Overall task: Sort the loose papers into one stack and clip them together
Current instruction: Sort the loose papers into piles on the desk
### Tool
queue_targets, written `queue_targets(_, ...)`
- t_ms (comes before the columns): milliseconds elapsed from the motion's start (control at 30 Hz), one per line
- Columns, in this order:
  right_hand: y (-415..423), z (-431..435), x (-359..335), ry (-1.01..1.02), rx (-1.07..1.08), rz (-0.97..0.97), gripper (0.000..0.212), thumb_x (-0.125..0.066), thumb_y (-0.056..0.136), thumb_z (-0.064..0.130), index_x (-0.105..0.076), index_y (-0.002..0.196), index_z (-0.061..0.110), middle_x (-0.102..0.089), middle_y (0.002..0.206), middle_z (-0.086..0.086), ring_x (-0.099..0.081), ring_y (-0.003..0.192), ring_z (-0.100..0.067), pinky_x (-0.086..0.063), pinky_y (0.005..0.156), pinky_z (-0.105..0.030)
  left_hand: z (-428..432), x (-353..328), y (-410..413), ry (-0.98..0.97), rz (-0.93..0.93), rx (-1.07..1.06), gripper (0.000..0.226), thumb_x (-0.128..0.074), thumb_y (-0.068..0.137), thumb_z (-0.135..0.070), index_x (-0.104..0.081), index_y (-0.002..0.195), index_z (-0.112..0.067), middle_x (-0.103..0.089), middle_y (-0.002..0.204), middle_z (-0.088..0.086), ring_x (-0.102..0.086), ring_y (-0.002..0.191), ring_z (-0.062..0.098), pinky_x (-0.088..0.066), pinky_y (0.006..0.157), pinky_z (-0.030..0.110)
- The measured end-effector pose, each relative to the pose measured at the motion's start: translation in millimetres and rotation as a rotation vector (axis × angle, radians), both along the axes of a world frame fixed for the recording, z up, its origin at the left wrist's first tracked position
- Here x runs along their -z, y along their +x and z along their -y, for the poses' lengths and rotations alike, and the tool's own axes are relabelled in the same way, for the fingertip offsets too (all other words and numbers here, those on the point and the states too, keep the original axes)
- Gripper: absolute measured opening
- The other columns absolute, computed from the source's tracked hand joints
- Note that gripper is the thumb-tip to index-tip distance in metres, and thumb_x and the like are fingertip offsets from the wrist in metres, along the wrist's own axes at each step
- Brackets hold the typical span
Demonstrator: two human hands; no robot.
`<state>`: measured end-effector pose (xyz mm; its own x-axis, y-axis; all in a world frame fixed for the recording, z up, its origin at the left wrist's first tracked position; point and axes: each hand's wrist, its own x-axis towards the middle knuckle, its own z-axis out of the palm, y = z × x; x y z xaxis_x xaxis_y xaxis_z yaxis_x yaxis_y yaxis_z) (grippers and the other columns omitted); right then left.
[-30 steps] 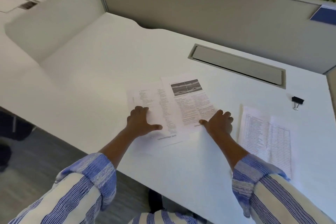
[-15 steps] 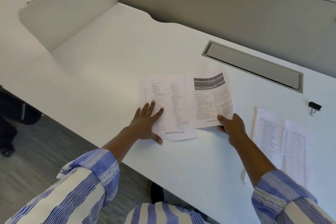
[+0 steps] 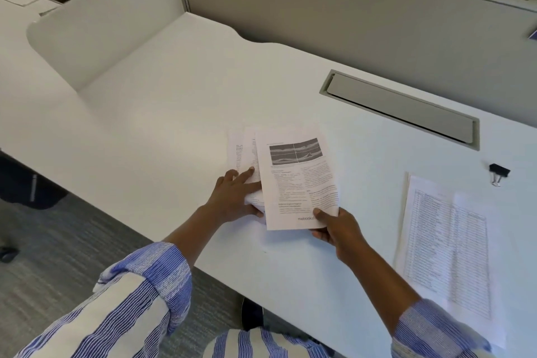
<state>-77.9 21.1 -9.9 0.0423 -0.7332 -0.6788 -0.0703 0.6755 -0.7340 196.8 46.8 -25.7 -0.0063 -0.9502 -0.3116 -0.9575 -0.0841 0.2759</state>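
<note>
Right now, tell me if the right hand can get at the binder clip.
Probably, once freed: the right hand pinches the pictured page, but nothing stands between it and the binder clip.

One word legible; the rest is too fine.
Printed page (image 3: pixel 296 183) with grey picture: "mebooks" in the bottom margin, the word's end hidden under the thumb of the right hand (image 3: pixel 334 229); body columns blurred. Page beneath (image 3: pixel 242 151): text lines, unreadable. Tabled sheet (image 3: pixel 447 241) on the bench (image 3: pixel 174 125): rows of entries, none legible.
</note>
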Motion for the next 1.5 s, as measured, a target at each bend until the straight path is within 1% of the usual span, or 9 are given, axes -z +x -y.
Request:
queue_targets(200, -3.4, 0.7, -2.8, -0.031, -0.069, -0.094, 0.021, -0.069, 0.094, 0.015, -0.065, 0.114, 0.010, -0.075, 0.102, -0.009, -0.070, 0.071, -0.021, -0.056, 0.055, -0.027, 12.2, -15.4, -3.2, -0.045, -0.167, -0.121, 0.087, -0.080, 0.067, -0.060, -0.042, 0.145, -0.051, -0.026, 0.164, 0.000, -0.035, 0.143, 0.029, -0.022, 0.115, 0.044)
queue_targets(300, -5.4, 0.3, -2.7, -0.038, -0.073, -0.117, 0.018, -0.068, 0.095, 0.015, -0.065, 0.113, 0.012, -0.074, 0.097, -0.005, -0.066, 0.067, -0.017, -0.053, 0.055, -0.026, 14.4, -22.7, -4.1, 0.013, -0.463, -0.217, 0.110, -0.088, 0.059, -0.060, -0.037, 0.153, -0.033, -0.022, 0.164, 0.005, -0.028, 0.149, 0.023, -0.026, 0.121, 0.045)
queue_targets(400, -9.2, -1.7, -2.9, -0.034, -0.071, -0.121, 0.017, -0.068, 0.095, 0.016, -0.065, 0.111, 0.011, -0.074, 0.094, -0.005, -0.061, 0.067, -0.017, -0.049, 0.056, -0.028, 18.1, -31.0, -10.0, 0.043, -0.798, -0.530, 0.121, -0.085, 0.055, -0.069, -0.028, 0.155, -0.030, -0.042, 0.152, 0.011, -0.049, 0.132, 0.030, -0.046, 0.106, 0.043)
queue_targets(567, -13.7, -8.0, -4.4, -0.020, -0.046, -0.081, 0.022, -0.073, 0.091, 0.018, -0.068, 0.110, 0.008, -0.076, 0.106, -0.018, -0.048, 0.062, -0.017, -0.038, 0.050, -0.026, 33.0, -30.6, -29.5, 0.079, -0.977, -0.910, 0.058, -0.084, 0.078, -0.028, -0.057, 0.125, -0.009, -0.065, 0.128, 0.012, -0.065, 0.109, 0.032, -0.054, 0.091, 0.043)
queue_targets(700, -17.3, -11.7, -8.2, -0.051, -0.077, -0.101, 0.028, -0.076, 0.089, 0.033, -0.068, 0.108, 0.015, -0.076, 0.106, -0.011, -0.058, 0.072, -0.020, -0.048, 0.056, -0.028, 34.5, -28.4, -44.2, 0.149, -1.019, -0.821, 0.034, -0.073, 0.081, 0.005, -0.068, 0.111, -0.009, -0.071, 0.120, 0.014, -0.069, 0.090, 0.028, -0.057, 0.077, 0.036)
queue_targets(1000, -56.7, 20.5, -33.7, -0.196, -0.077, -0.123, 0.070, -0.061, 0.084, 0.069, -0.060, 0.130, 0.016, -0.069, 0.125, -0.003, -0.063, 0.116, -0.029, -0.049, 0.105, -0.054, 33.6, -30.8, -44.4, 0.104, -1.104, -0.569, 0.041, -0.074, 0.079, 0.004, -0.073, 0.113, -0.019, -0.076, 0.112, -0.001, -0.068, 0.106, 0.028, -0.054, 0.091, 0.037)
queue_targets(1233, -75.7, 45.7, -49.2, -0.265, -0.116, -0.030, 0.022, -0.055, 0.103, 0.021, -0.063, 0.124, 0.019, -0.072, 0.118, -0.007, -0.065, 0.114, -0.033, -0.053, 0.100, -0.050, 38.4, -35.6, -70.2, 0.224, -1.125, -0.476, 0.026, -0.072, 0.089, -0.015, -0.070, 0.110, -0.029, -0.078, 0.102, -0.011, -0.070, 0.102, 0.026, -0.057, 0.078, 0.037)
queue_targets(1367, -79.5, 48.7, -60.3, -0.380, -0.027, -0.127, 0.024, -0.053, 0.104, 0.024, -0.065, 0.123, 0.018, -0.073, 0.112, -0.003, -0.067, 0.107, -0.026, -0.052, 0.076, -0.030, 46.9, -42.0, -93.6, 0.080, -1.041, -0.387, 0.036, -0.066, 0.092, -0.010, -0.064, 0.125, -0.025, -0.073, 0.118, -0.005, -0.068, 0.111, 0.024, -0.054, 0.097, 0.048)
queue_targets(1500, -82.3, 48.2, -80.3, -0.565, 0.117, -0.152, 0.018, -0.055, 0.102, 0.033, -0.068, 0.112, 0.025, -0.073, 0.103, 0.010, -0.068, 0.100, -0.013, -0.050, 0.073, -0.022, 53.5, -55.1, -117.3, -0.165, -1.031, -0.390, 0.025, -0.066, 0.092, -0.015, -0.068, 0.113, -0.028, -0.076, 0.106, -0.009, -0.071, 0.098, 0.016, -0.057, 0.093, 0.046)
